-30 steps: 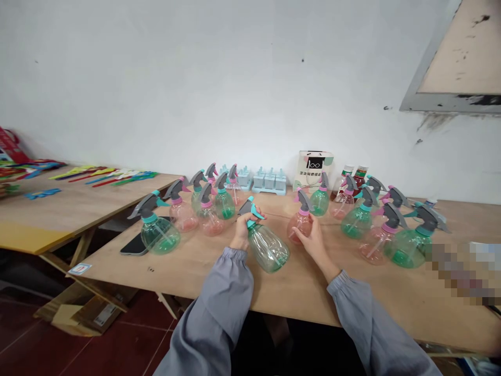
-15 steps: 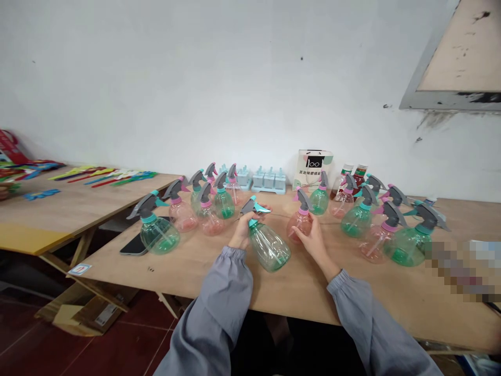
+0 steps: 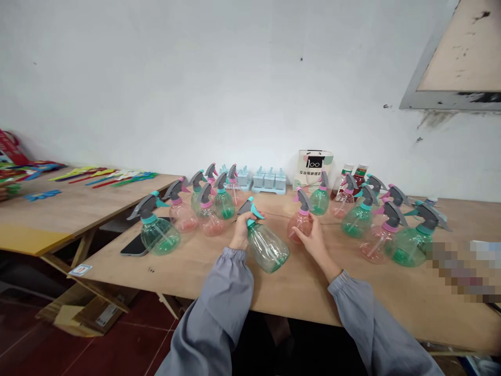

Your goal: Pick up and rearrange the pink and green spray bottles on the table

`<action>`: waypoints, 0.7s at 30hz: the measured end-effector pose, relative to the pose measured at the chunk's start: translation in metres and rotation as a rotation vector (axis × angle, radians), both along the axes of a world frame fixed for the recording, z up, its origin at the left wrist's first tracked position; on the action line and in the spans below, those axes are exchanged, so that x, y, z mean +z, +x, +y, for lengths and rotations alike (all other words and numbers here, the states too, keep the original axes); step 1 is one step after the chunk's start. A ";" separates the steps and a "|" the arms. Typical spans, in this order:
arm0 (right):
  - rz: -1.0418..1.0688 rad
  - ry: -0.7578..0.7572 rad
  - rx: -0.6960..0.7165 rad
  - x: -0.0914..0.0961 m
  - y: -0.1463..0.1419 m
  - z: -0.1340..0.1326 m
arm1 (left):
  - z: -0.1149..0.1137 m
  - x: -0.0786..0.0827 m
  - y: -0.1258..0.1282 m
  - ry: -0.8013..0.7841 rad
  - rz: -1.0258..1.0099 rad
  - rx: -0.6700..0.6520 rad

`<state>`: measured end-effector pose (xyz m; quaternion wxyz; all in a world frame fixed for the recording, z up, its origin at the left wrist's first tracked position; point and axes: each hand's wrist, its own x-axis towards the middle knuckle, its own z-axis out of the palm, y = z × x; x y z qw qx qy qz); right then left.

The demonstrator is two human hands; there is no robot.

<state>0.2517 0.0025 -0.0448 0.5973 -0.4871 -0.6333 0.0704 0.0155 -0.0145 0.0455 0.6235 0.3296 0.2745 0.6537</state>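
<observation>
My left hand (image 3: 241,230) is closed round the neck of a green spray bottle (image 3: 268,247) with a grey and turquoise trigger head. That bottle tilts, its base pointing to the lower right. My right hand (image 3: 311,234) grips the round body of a pink spray bottle (image 3: 300,225), which stands upright with a grey and pink head. Several green and pink spray bottles stand to the left, the nearest being a green one (image 3: 159,237). More stand to the right, among them a pink spray bottle (image 3: 376,243) and a green spray bottle (image 3: 409,245).
A phone (image 3: 135,245) lies behind the front left bottle. Along the wall are light blue ice-pop moulds (image 3: 269,180), a paper bag (image 3: 309,177) and two red-filled bottles (image 3: 359,175). Coloured strips (image 3: 125,176) lie on the left table (image 3: 97,203). A cardboard box (image 3: 97,313) is below.
The trigger head of the green bottle in my left hand has turned slightly, its nozzle now pointing more downward. My right hand keeps its hold on the pink bottle.
</observation>
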 end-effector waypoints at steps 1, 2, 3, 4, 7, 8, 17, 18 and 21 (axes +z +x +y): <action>0.001 -0.003 0.000 0.000 0.000 0.000 | 0.000 0.000 0.000 0.011 0.017 0.014; 0.001 -0.004 -0.001 -0.001 0.000 0.001 | 0.000 0.000 0.000 0.029 0.048 0.020; 0.001 -0.002 0.000 -0.001 0.001 0.001 | -0.001 0.000 0.000 0.052 0.090 0.020; 0.000 0.002 0.001 -0.001 0.001 0.001 | -0.004 0.001 0.000 0.076 0.133 0.021; -0.004 0.004 0.011 -0.001 0.001 0.001 | -0.016 0.007 -0.006 0.135 0.244 0.029; -0.004 0.001 0.015 0.000 0.001 0.001 | -0.022 0.009 -0.011 0.152 0.275 0.034; 0.006 -0.005 0.033 0.003 -0.002 -0.004 | -0.051 0.016 -0.121 0.051 0.697 0.728; 0.009 -0.010 0.036 0.003 -0.002 -0.004 | -0.050 0.015 -0.132 0.036 0.706 0.796; 0.014 -0.021 0.049 0.004 -0.002 -0.004 | -0.045 0.011 -0.154 0.019 0.761 0.927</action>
